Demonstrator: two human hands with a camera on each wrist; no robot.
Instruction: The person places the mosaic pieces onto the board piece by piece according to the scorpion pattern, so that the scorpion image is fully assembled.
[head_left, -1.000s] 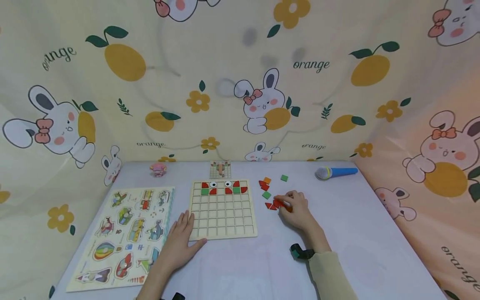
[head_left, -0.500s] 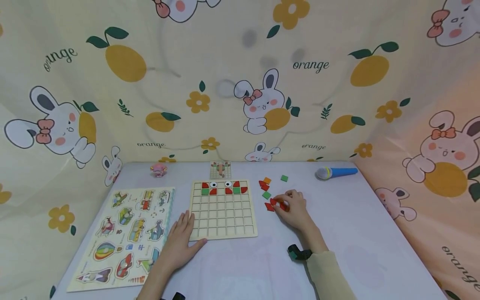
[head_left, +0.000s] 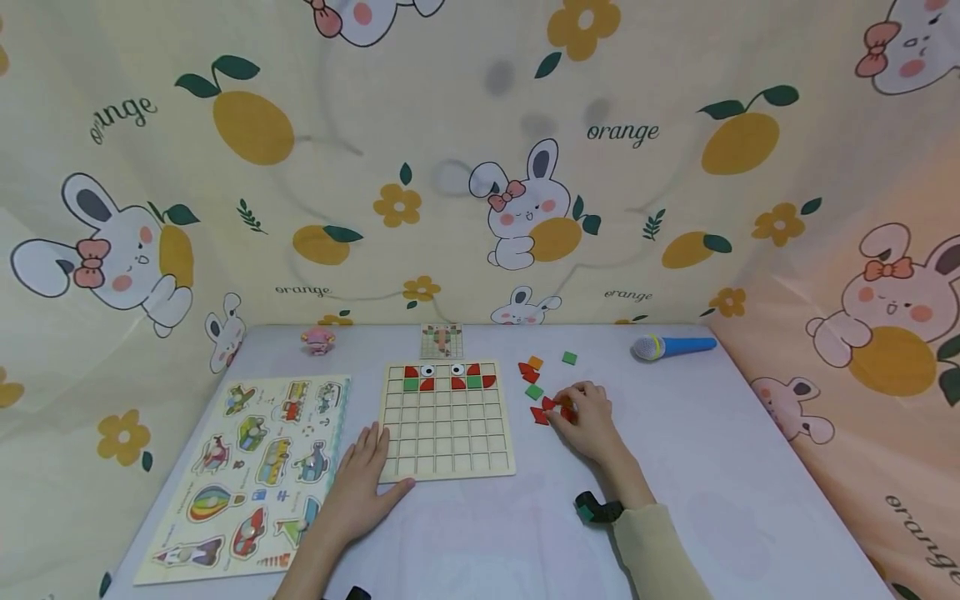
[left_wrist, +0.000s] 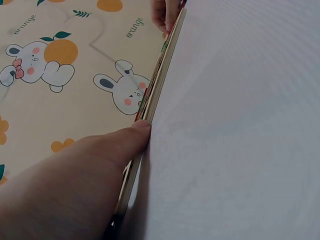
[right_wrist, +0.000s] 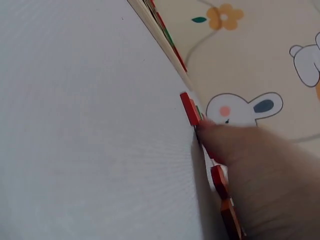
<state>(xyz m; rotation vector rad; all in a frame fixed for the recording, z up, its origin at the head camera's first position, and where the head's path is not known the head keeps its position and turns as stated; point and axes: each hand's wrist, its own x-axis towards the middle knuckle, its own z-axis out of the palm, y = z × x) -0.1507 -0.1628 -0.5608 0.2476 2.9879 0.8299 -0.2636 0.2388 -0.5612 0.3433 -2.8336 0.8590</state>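
A wooden grid board lies on the table, with red and green pieces and two eye pieces in its top rows. My left hand rests flat at the board's left edge; in the left wrist view its thumb presses against that edge. To the board's right, my right hand has its thumb and fingers curled round small red pieces, partly hidden by the hand. Other red pieces lie by its fingertips. In the right wrist view the thumb touches a red piece.
Beyond the right hand lie green squares, an orange square and more red pieces. A pattern card is behind the board, a picture puzzle to its left. A pink toy and toy microphone stand farther back.
My right hand has shifted slightly toward me and to the left, and the red pieces under its fingers have been moved about. The left hand stays in place.
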